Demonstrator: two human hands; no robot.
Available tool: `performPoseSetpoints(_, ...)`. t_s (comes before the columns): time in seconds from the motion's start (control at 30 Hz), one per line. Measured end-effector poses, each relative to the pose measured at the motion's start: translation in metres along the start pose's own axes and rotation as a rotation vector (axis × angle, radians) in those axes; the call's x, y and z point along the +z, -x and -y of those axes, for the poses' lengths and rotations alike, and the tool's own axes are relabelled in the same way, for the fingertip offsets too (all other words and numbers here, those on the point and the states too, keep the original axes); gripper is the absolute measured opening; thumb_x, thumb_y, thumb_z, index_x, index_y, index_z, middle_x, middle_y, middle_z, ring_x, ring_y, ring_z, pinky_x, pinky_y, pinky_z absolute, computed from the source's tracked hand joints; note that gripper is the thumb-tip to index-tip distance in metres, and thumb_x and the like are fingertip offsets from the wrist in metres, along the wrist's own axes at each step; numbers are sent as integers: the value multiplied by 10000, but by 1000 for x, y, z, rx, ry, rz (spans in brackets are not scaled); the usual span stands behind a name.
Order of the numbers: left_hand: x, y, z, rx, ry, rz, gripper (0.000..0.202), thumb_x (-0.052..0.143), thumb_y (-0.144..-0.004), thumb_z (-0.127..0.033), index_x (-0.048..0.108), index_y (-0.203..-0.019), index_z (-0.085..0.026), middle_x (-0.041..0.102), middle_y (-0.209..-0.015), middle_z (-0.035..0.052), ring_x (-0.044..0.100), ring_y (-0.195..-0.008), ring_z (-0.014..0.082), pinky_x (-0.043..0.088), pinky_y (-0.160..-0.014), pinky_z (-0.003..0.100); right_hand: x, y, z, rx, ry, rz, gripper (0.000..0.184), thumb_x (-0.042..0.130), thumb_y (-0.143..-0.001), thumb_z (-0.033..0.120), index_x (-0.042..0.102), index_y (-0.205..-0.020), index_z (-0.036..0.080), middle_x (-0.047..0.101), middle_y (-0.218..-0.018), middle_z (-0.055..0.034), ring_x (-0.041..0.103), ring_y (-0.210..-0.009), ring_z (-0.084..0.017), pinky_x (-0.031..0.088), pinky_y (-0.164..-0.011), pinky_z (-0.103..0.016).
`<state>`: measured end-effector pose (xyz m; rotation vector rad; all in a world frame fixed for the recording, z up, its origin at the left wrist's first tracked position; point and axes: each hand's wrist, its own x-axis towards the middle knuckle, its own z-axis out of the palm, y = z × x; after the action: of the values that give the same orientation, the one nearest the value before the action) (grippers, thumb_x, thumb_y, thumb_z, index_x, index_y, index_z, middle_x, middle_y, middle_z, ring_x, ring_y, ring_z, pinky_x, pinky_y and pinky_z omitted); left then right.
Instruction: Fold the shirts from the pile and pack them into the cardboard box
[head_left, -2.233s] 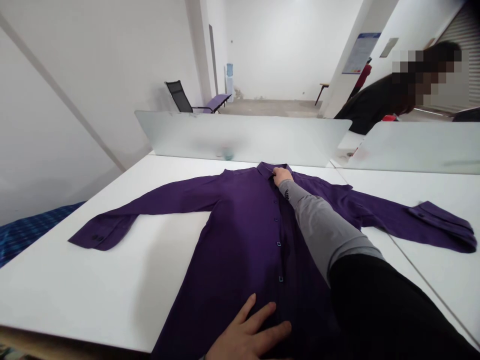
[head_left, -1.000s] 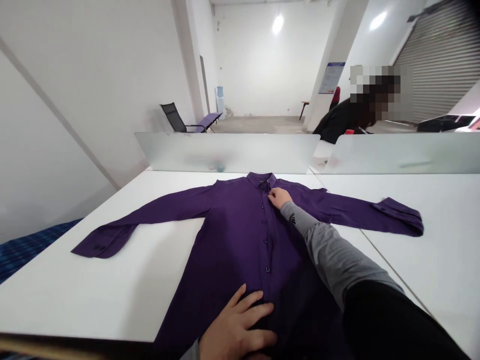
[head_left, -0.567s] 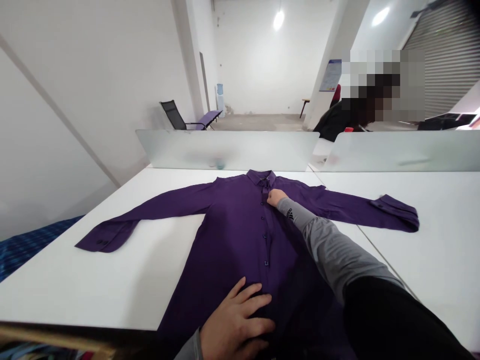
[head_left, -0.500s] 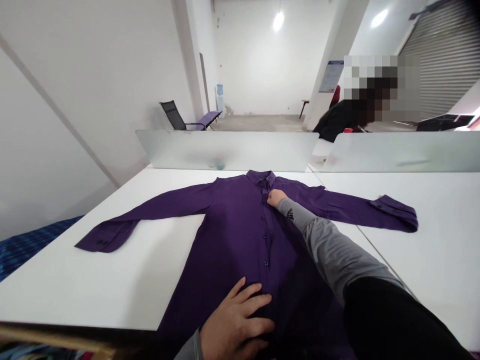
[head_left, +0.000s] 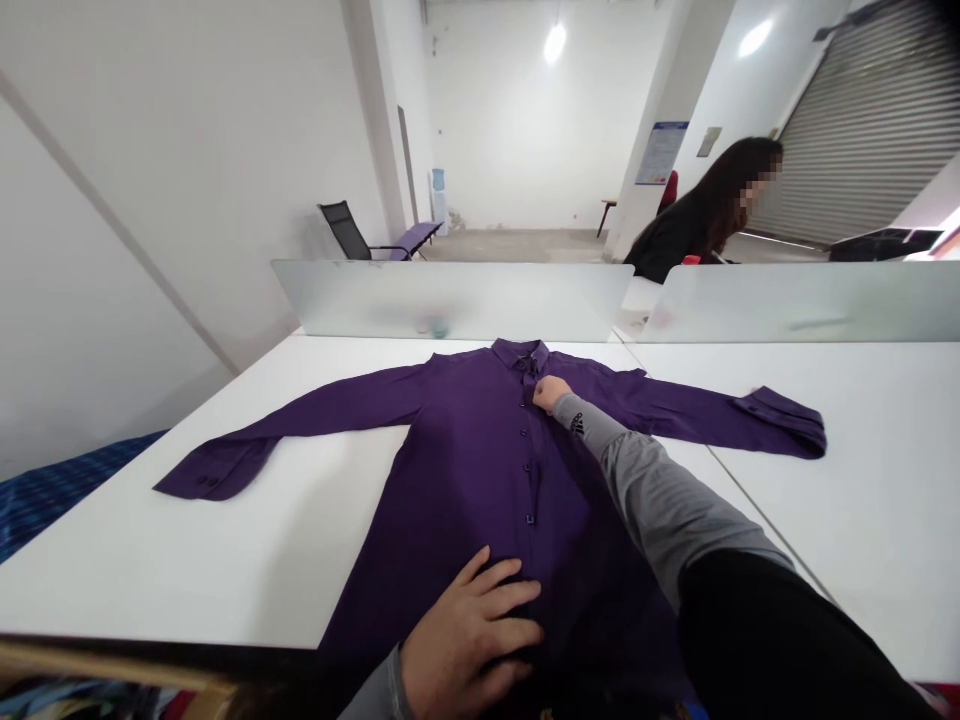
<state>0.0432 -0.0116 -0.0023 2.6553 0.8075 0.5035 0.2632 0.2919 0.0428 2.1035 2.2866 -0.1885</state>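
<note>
A purple long-sleeved shirt of smooth cloth (head_left: 465, 440) lies front up on a white tabletop (head_left: 187, 560), its collar (head_left: 517, 352) toward a low frosted partition (head_left: 450, 295). The person's left hand (head_left: 476, 635), fingers spread, rests on the lower front, apparently to steady the cloth against a pull from above. The right hand (head_left: 551, 392), reaching in a grey sleeve (head_left: 660, 490), appears to pinch the front edge just below the collar, a grip that would suit lifting or straightening that edge; the fingertips are partly hidden. Both shirt sleeves extend outward, likely to lay the garment flat. Small dark buttons (head_left: 529, 519) line the front, though whether each is fastened cannot be told. The cuff at right (head_left: 784, 415) looks folded over; the lower front falls into shadow.
</note>
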Motion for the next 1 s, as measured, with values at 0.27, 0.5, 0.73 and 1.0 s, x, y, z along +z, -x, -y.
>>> performPoseSetpoints(0.27,5,-1,-3,-97,98,-85,249,546,-885,-189,610,-1123,-225,643,-1254,12,464,-1317,160,239,-1198,414,7,36,19,-25,-57,-37,257,606,-839,286,727,-998,125,708,-1044,-165,655,-1047,-267,494,-834,-283)
performPoseSetpoints(0.5,7,0,-3,-100,117,-102,301,551,-866,-152,594,-1149,-244,627,-1272,4,470,-1306,161,240,-1196,424,21,66,38,-110,-227,36,75,721,-681,209,732,-735,159,719,-778,-95,691,-888,-235,502,-739,-237)
performPoseSetpoints(0.73,12,2,-3,-145,104,-213,310,521,-893,-134,567,-1188,-216,598,-1290,42,503,-1240,178,373,-1115,362,34,73,14,-231,-638,-122,105,585,-783,213,651,-712,173,690,-718,-44,669,-809,-176,532,-732,-251)
performPoseSetpoints(1.0,-13,-15,-7,-333,-47,-187,179,421,-967,-180,593,-1017,-195,615,-1003,40,593,-917,169,489,-850,290,53,88,-28,-226,-979,-363,168,533,-807,345,555,-760,185,620,-696,-33,630,-651,-149,532,-601,-265)
